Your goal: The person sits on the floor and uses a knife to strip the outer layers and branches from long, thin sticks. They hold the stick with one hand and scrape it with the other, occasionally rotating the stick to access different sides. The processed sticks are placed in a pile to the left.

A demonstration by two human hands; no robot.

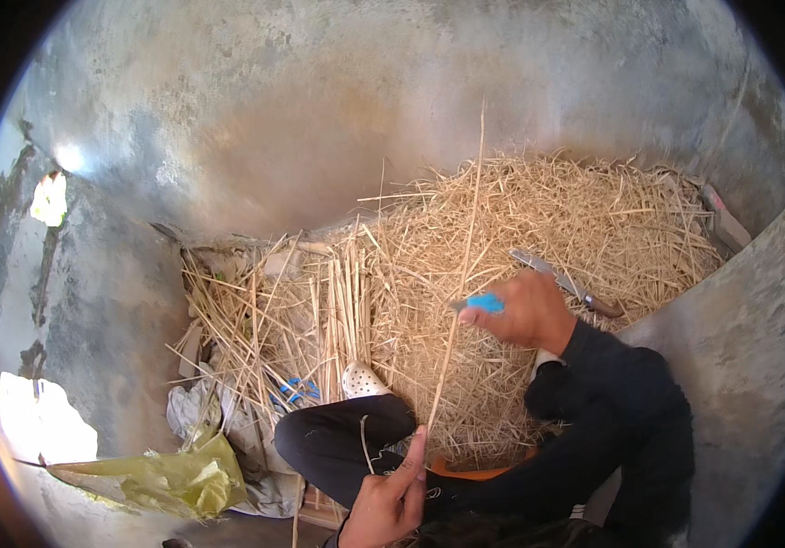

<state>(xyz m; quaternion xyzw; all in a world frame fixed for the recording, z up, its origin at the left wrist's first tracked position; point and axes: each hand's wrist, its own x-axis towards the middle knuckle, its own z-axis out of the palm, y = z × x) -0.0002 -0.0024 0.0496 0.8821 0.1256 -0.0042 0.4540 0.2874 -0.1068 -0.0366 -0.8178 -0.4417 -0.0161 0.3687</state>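
A long, thin pale strip, perhaps bamboo or cane (471, 233), slants up from my lap across the heap of shavings. Its lower end is pinched in my left hand (391, 500), the index finger stretched along it. My right hand (531, 312) is closed around a small knife with a blue handle (486, 302). The short blade lies at the strip, about midway along its length; whether it bites into it I cannot tell. Just beyond my right hand, a larger knife (546, 270) with a brown handle rests on the shavings.
Pale shavings (575, 210) pile against the wall. Several split sticks (347, 301) lie left of them, near a white perforated clog (361, 381) on my foot. A yellowish plastic sack (159, 479) and a blue item (297, 393) are at left. A grey wall (740, 365) closes in at right.
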